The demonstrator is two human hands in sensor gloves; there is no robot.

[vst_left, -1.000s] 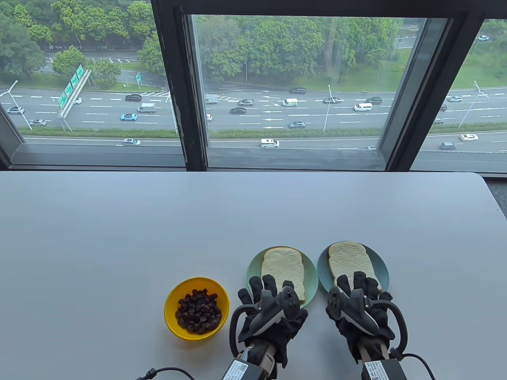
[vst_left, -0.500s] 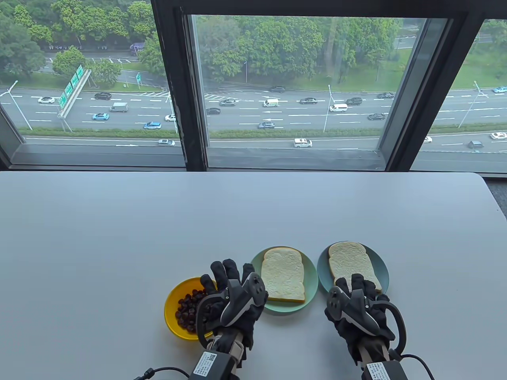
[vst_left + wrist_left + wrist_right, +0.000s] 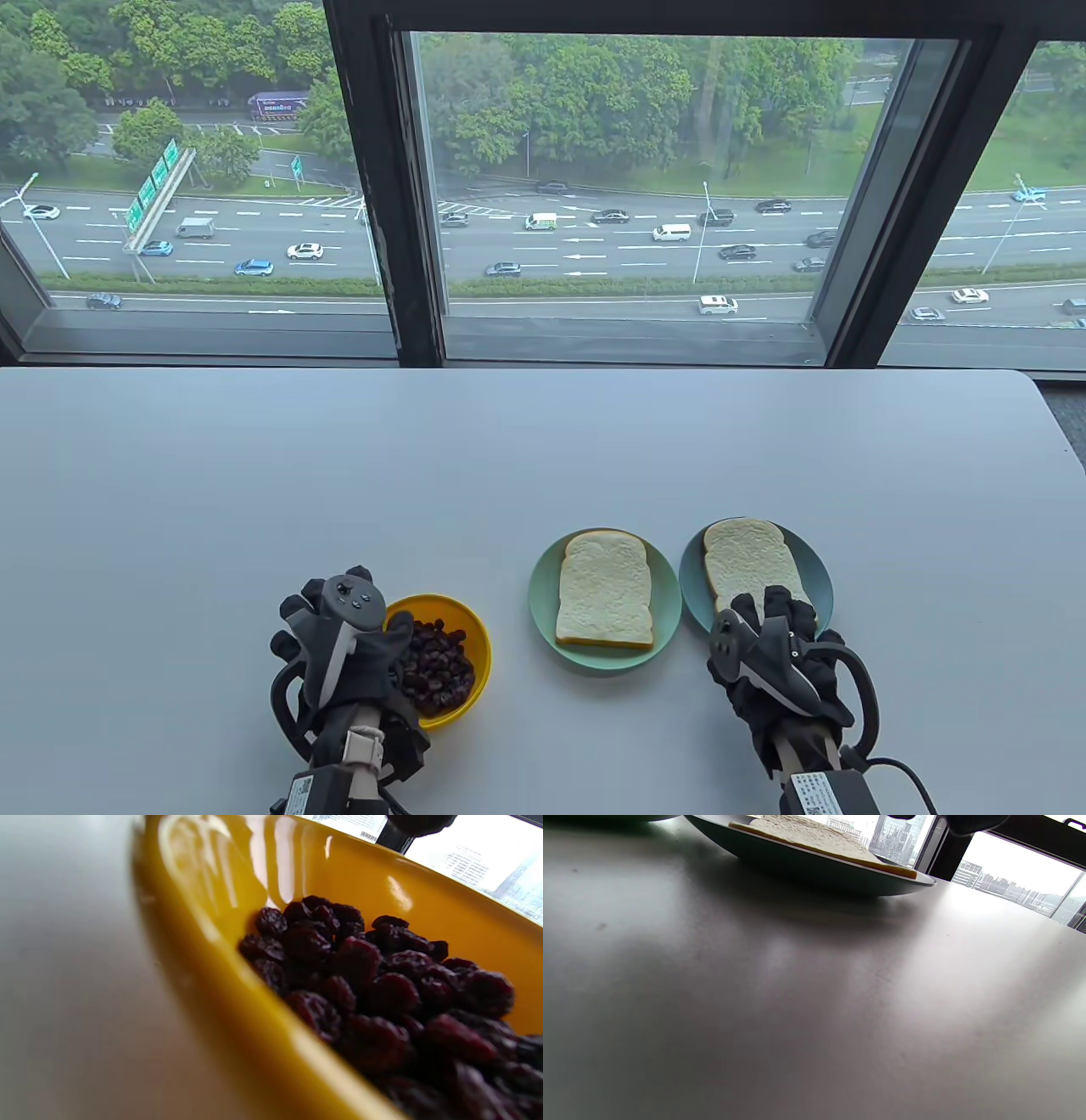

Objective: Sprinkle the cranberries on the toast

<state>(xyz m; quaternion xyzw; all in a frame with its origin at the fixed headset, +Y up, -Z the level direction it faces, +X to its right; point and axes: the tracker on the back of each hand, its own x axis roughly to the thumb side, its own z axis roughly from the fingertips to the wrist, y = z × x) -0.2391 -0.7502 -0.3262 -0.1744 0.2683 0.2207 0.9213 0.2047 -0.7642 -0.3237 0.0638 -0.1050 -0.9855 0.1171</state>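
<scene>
Since the earlier frames, the left hand (image 3: 339, 649) has travelled from the near edge of the pale green round plate (image 3: 543, 632) across to the left side of the small yellow plastic bowl (image 3: 475, 641). It now lies against the bowl's left rim, with the thumb side reaching over the rim toward the fruit. If the fingers already pinch something, I cannot tell, because the tracker and the glove hide them in the table view and the left wrist view shows only one dark fingertip at its top edge. The right hand (image 3: 776, 649) has stayed almost where it was, at the near edge of the blue-green round plate (image 3: 689, 586), its fingers lying loosely forward and holding nothing.

The dark red dried cranberries (image 3: 437, 666) lie in a heap inside the yellow bowl, on the grey worktop (image 3: 254, 509) left of both plates. One white bread slice (image 3: 605, 598) rests on the green plate and a second white bread slice (image 3: 751, 564) on the blue-green plate; both are bare, so no sprinkling is done yet.

The cranberries look light, wrinkled, soft and probably a little sticky, so they may cling together or to the glove. I judge that a small pinch from the top of the heap, between thumb and two fingertips, is the best hold. The bowl seems light and smooth and could slide when pushed.
</scene>
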